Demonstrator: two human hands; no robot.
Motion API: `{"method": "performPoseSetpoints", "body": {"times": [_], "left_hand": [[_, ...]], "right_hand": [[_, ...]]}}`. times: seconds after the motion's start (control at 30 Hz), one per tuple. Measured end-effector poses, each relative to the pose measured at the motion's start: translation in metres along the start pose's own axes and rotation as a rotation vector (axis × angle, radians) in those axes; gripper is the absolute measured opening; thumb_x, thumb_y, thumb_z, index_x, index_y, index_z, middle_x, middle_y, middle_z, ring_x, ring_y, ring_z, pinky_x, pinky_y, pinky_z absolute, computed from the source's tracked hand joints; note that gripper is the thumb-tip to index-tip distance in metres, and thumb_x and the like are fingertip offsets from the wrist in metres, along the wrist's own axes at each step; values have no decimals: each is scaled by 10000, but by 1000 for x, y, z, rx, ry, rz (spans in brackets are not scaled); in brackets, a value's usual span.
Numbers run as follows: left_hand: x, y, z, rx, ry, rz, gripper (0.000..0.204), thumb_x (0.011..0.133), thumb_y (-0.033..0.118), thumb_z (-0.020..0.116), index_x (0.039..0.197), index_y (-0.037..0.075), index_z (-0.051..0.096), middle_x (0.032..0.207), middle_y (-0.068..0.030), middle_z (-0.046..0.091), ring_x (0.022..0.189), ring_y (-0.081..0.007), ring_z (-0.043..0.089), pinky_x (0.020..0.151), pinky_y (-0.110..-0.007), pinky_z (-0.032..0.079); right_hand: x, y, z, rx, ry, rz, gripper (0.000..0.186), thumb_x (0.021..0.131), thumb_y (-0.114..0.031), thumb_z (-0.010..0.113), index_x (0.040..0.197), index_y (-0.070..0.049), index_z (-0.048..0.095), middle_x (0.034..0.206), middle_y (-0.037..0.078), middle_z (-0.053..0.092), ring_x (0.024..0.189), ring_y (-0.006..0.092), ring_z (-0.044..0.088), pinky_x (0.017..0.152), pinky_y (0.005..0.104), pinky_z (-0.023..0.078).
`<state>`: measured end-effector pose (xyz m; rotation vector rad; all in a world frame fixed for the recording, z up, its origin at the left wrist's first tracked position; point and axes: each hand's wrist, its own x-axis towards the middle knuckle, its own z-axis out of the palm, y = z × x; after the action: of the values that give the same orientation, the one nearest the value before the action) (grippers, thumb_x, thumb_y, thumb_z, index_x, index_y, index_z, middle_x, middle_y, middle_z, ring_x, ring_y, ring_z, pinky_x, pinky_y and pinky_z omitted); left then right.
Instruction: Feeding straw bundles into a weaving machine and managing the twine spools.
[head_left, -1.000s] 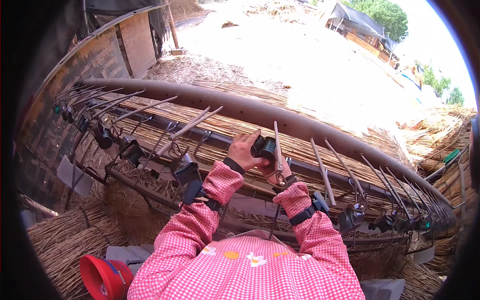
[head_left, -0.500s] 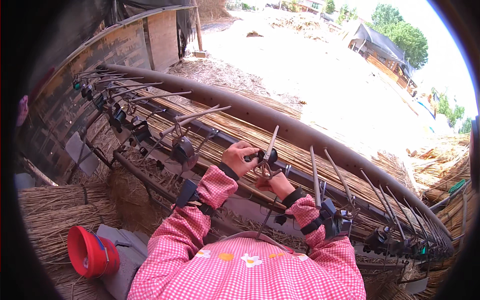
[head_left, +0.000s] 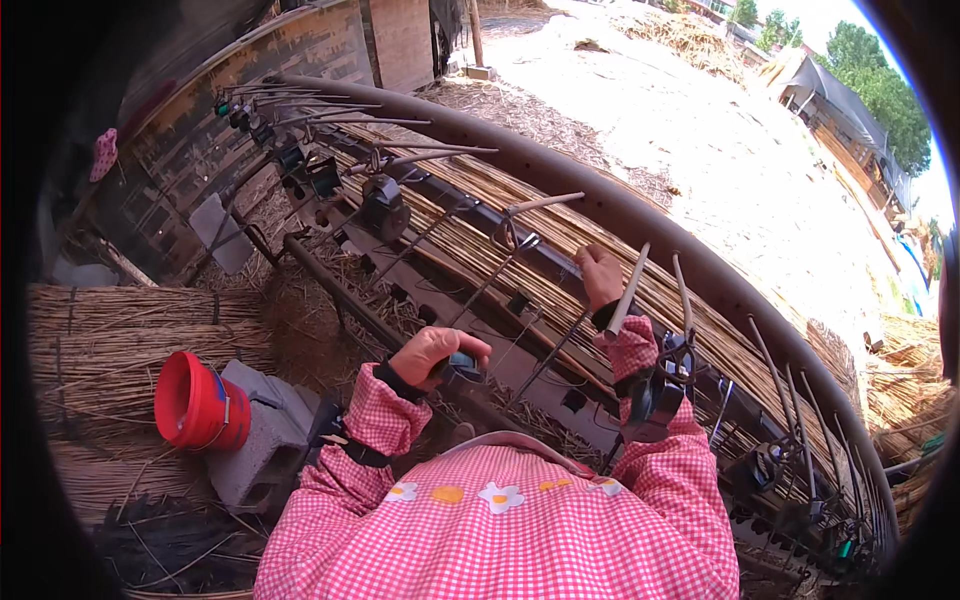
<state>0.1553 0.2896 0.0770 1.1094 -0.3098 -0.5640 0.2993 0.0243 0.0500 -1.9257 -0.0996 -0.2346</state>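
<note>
My left hand (head_left: pixel 422 354) is curled round a dark spool (head_left: pixel 462 366) with a greenish winding, held low on the near side of the reed frame. A thin cord seems to run from the spool toward the frame. Farther off to the right, my right hand (head_left: pixel 599 275) is closed over the layer of long reeds (head_left: pixel 440 215); whether its fingers pinch anything is hidden. Just right of that hand a pale rod (head_left: pixel 630 288) slants up. Another rod (head_left: pixel 545 203), with a wire loop at its lower end, leans on the thick brown pipe (head_left: pixel 690 255).
More dark spools (head_left: pixel 384 205) hang along the frame, with several rods on both sides. A red bucket (head_left: pixel 202 402) stands by a grey hollow block (head_left: pixel 255 455) at lower left, near tied reed bundles (head_left: pixel 130 330). A wooden wall (head_left: pixel 250 75) rises beyond the left end.
My hands have parted: the left came down toward me with the spool, the right moved up and right over the reeds. The rod between them now leans on the pipe. The view has shifted.
</note>
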Motion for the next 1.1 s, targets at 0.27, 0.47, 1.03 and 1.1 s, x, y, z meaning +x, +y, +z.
{"method": "performPoseSetpoints", "body": {"times": [0.27, 0.47, 1.03, 1.1], "left_hand": [[-46, 38, 61, -125, -300, 542, 713, 655, 522, 609, 1001, -93, 514, 887, -171, 499, 782, -231, 547, 677, -305, 460], [-55, 41, 79, -102, -101, 639, 708, 629, 513, 638, 969, -96, 514, 921, -174, 486, 839, -228, 529, 718, -306, 456], [-84, 39, 76, 499, 69, 1359, 617, 631, 521, 623, 1039, 76, 497, 880, -56, 535, 756, -147, 429, 681, -268, 359], [-85, 44, 68, 60, 99, 1315, 557, 739, 515, 501, 1037, 45, 480, 854, -53, 500, 725, -132, 408, 646, -262, 343]], "right_hand": [[9, 63, 36, -9, 190, 264, 491, 820, -375, 415, 889, 96, 534, 724, 150, 576, 662, 223, 529, 619, 367, 397], [-38, -17, 63, 1084, -12, 693, 517, 860, -404, 348, 985, 79, 483, 821, 192, 584, 793, 237, 567, 660, 292, 455], [-184, -187, 33, 1007, -1154, -162, 431, 807, -163, 534, 1174, 17, 399, 1144, 134, 454, 1081, 193, 408, 918, 306, 308], [-184, -184, 27, 990, -1202, -149, 337, 816, -157, 516, 1096, 25, 466, 1103, 142, 480, 1028, 193, 446, 894, 308, 332]]}}
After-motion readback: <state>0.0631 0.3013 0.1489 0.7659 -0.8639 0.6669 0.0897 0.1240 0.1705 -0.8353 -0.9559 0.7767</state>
